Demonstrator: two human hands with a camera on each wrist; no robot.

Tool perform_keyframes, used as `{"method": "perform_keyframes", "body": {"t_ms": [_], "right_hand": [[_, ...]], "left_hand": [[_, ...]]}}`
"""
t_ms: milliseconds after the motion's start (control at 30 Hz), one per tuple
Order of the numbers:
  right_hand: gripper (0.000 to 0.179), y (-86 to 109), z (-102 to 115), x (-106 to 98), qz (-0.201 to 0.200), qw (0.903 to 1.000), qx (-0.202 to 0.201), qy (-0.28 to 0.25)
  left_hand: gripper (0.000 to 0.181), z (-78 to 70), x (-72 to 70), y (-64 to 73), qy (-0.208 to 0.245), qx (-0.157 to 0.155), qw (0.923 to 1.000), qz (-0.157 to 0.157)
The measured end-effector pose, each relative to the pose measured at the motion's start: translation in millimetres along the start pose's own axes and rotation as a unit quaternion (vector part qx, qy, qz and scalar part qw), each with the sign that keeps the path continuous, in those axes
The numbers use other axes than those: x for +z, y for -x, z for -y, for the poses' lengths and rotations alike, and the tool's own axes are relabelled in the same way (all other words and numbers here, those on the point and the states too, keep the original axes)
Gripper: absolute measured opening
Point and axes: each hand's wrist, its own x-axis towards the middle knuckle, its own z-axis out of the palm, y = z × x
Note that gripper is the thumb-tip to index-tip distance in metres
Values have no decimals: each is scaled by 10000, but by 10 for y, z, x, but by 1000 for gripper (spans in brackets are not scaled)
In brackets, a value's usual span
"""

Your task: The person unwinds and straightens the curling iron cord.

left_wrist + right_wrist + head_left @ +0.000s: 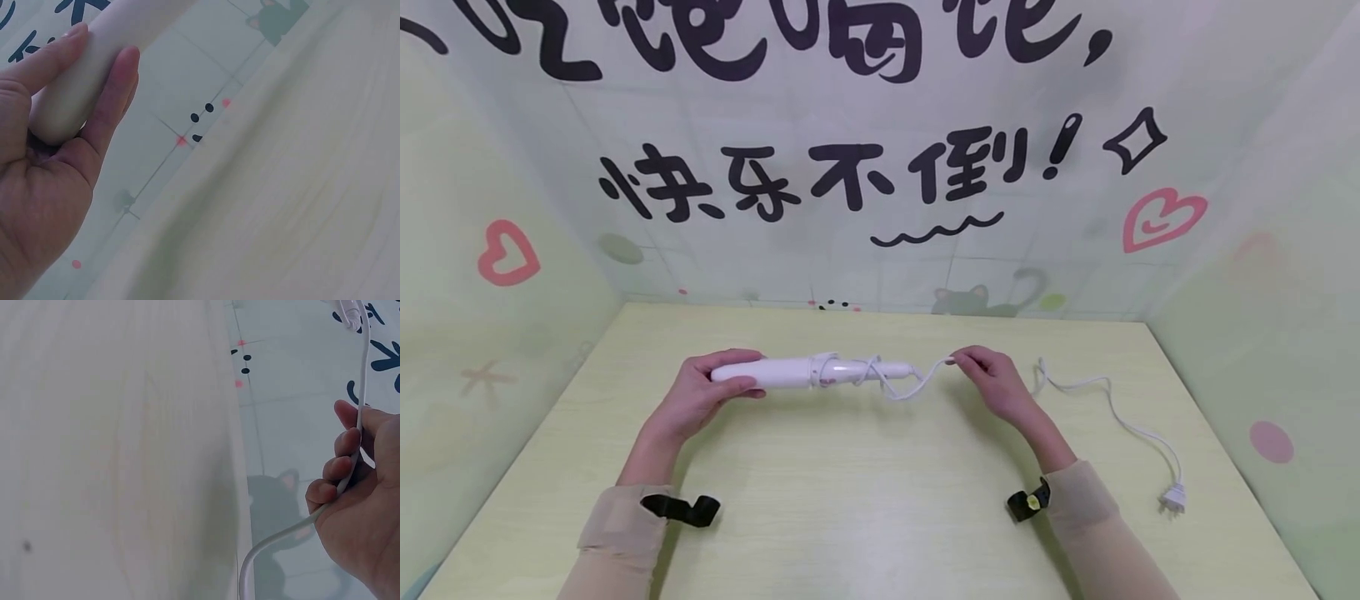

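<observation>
A white curling iron (782, 372), shaped like a wand, is held level above the table. My left hand (703, 387) grips its thick, smooth end, thumb and fingers on opposite sides, as the left wrist view also shows around the pale barrel (78, 87). Loops of white power cord (880, 377) wind around the narrower part. Off to the right, my right hand (996, 383) pinches the cord; in the right wrist view its fingers curl round the cord (364, 369). Beyond that hand the cord trails over the table to a two-pin plug (1172, 498).
The pale wooden table (865, 500) is bounded by printed fabric walls (820, 267) behind and at both sides. Black wrist-camera straps sit on both forearms, the left strap (679, 509) and the right strap (1028, 502).
</observation>
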Motion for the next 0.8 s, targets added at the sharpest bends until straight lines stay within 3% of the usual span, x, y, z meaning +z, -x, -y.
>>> {"method": "perform_keyframes", "body": {"t_ms": [333, 533, 800], "right_hand": [[25, 34, -104, -163, -499, 9973, 320, -441], [27, 34, -137, -172, -671, 9961, 432, -367], [31, 45, -131, -165, -575, 9964, 324, -538]], "left_hand": [[34, -25, -64, 38, 59, 63, 10000, 3], [33, -27, -69, 58, 66, 26, 10000, 4], [35, -28, -57, 43, 63, 63, 10000, 31]]}}
